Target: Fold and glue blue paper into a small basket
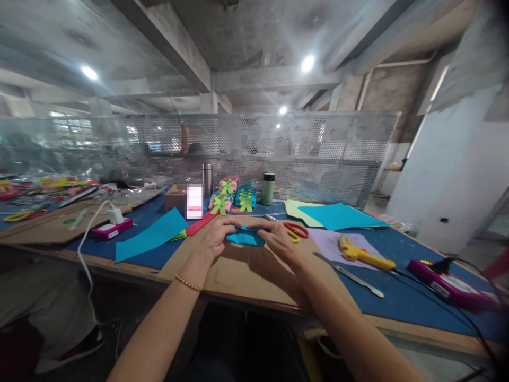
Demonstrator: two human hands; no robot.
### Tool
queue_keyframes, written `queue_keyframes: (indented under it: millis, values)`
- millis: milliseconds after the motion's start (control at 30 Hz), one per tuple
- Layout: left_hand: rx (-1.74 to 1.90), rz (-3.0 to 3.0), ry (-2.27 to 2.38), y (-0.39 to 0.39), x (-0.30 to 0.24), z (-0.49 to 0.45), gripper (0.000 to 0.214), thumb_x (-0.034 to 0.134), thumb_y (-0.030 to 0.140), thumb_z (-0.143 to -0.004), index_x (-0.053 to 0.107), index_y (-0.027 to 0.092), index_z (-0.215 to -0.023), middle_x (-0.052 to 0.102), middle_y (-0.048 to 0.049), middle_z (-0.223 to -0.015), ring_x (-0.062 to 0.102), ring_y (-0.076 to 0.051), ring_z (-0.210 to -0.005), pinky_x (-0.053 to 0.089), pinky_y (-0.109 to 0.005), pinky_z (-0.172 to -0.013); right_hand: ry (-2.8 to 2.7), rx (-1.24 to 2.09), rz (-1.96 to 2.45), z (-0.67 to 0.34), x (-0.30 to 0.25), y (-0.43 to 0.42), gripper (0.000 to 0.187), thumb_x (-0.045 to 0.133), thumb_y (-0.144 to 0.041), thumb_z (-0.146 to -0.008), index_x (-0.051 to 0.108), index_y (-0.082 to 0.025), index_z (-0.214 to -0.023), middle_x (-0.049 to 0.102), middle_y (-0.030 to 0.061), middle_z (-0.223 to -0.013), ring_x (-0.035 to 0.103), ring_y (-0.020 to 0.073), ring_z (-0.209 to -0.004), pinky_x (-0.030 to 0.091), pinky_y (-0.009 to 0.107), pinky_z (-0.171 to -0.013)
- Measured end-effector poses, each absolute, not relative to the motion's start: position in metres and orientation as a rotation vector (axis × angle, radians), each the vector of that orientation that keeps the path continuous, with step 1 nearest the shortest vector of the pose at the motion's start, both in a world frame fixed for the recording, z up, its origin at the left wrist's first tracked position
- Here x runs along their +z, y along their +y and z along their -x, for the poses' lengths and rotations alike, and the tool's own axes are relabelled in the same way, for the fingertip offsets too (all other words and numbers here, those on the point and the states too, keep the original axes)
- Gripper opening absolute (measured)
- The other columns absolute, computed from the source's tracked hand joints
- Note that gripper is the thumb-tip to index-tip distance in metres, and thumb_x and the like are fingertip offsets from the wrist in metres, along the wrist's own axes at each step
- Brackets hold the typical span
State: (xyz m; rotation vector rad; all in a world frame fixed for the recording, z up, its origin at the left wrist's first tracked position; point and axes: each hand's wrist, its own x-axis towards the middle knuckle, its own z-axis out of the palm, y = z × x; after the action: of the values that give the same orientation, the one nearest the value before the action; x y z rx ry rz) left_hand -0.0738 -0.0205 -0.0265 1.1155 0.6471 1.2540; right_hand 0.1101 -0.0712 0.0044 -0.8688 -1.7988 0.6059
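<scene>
Between my two hands is a folded piece of bright blue craft sheet, held just above the cardboard. My left hand pinches its left end, and a beaded gold bracelet circles that wrist. At the right end, the fingers of my right hand close on the same sheet. Part of the upper edge is hidden by my fingers. Scissors with red and yellow handles lie just right of my right hand. Under both hands is a flat cardboard sheet.
A yellow glue gun rests on a lilac sheet, near a metal knife-like tool. Purple power strips sit at both sides. Blue sheets, bow-trimmed craft pieces, a green tumbler and a steel flask stand behind.
</scene>
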Motion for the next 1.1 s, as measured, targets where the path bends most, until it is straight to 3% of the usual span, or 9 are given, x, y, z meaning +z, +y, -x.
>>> queue_keyframes:
  millis: [167,300,400,567,667,767,933,1100]
  values:
    - [1.216,-1.131,0.620,-0.025,-0.022,0.075,0.019,0.066,0.009,-0.052,0.075,0.011,-0.069,0.066,-0.0049,-0.067,0.053,-0.011,-0.057,0.038,-0.022,-0.050,-1.766,0.643,0.913,-0.117,0.000,-0.064,0.039,0.050,-0.019,-0.063,0.082,-0.022,-0.084,0.078,0.0035,-0.088,0.069,0.0246,-0.090,0.050,0.039,-0.092]
    - [1.232,-1.149,0.594,-0.029,-0.019,0.073,0.018,0.078,0.017,-0.057,0.074,0.010,-0.073,0.068,-0.0060,-0.073,0.058,-0.012,-0.064,0.044,-0.023,-0.058,-1.704,0.695,0.926,-0.120,-0.005,-0.058,0.033,0.055,-0.020,-0.065,0.082,-0.022,-0.084,0.078,0.0045,-0.090,0.068,0.0257,-0.095,0.049,0.041,-0.096]
    - [1.272,-1.173,0.622,-0.028,-0.021,0.072,0.031,0.085,0.017,-0.052,0.074,0.012,-0.081,0.069,-0.0046,-0.075,0.060,-0.013,-0.064,0.046,-0.024,-0.061,-1.717,0.776,0.872,-0.120,-0.008,-0.057,0.034,0.058,-0.021,-0.068,0.081,-0.022,-0.093,0.077,0.0056,-0.103,0.066,0.0265,-0.104,0.047,0.042,-0.099]
    - [1.365,-1.313,0.678,-0.026,-0.025,0.072,0.035,0.084,0.023,-0.057,0.074,0.013,-0.089,0.072,-0.0063,-0.082,0.063,-0.016,-0.068,0.050,-0.027,-0.062,-1.697,0.942,0.864,-0.122,-0.003,-0.064,0.058,0.063,-0.014,-0.066,0.071,-0.026,-0.122,0.065,0.0050,-0.133,0.058,0.0253,-0.120,0.046,0.037,-0.100]
    - [1.360,-1.452,0.677,-0.029,-0.025,0.073,0.031,0.081,0.025,-0.064,0.076,0.014,-0.093,0.072,-0.0067,-0.086,0.062,-0.016,-0.072,0.050,-0.026,-0.065,-1.704,0.999,0.863,-0.122,-0.001,-0.067,0.041,0.067,-0.032,-0.078,0.073,-0.021,-0.117,0.070,0.0081,-0.120,0.062,0.0253,-0.110,0.050,0.035,-0.091]
    - [1.336,-1.564,0.675,-0.031,-0.026,0.073,0.027,0.078,0.024,-0.070,0.077,0.016,-0.096,0.072,-0.0082,-0.095,0.063,-0.017,-0.079,0.051,-0.026,-0.070,-1.731,0.938,0.943,-0.121,-0.004,-0.065,0.036,0.067,-0.049,-0.080,0.077,-0.016,-0.091,0.073,0.0075,-0.092,0.064,0.0215,-0.085,0.051,0.031,-0.075]
    - [1.324,-1.660,0.675,-0.034,-0.026,0.072,0.026,0.073,0.020,-0.074,0.078,0.018,-0.100,0.071,-0.0093,-0.109,0.063,-0.021,-0.095,0.051,-0.027,-0.077,-1.710,0.899,1.009,-0.123,-0.013,-0.056,0.038,0.071,-0.052,-0.075,0.074,-0.014,-0.079,0.068,0.0039,-0.074,0.056,0.0151,-0.066,0.045,0.027,-0.063]
    - [1.313,-1.637,0.662,-0.036,-0.025,0.069,0.026,0.074,0.021,-0.074,0.078,0.018,-0.100,0.072,-0.0083,-0.103,0.063,-0.020,-0.092,0.050,-0.028,-0.078,-1.675,0.835,1.073,-0.123,-0.016,-0.052,0.039,0.072,-0.052,-0.071,0.070,-0.014,-0.070,0.063,0.0012,-0.065,0.050,0.0128,-0.059,0.040,0.025,-0.057]
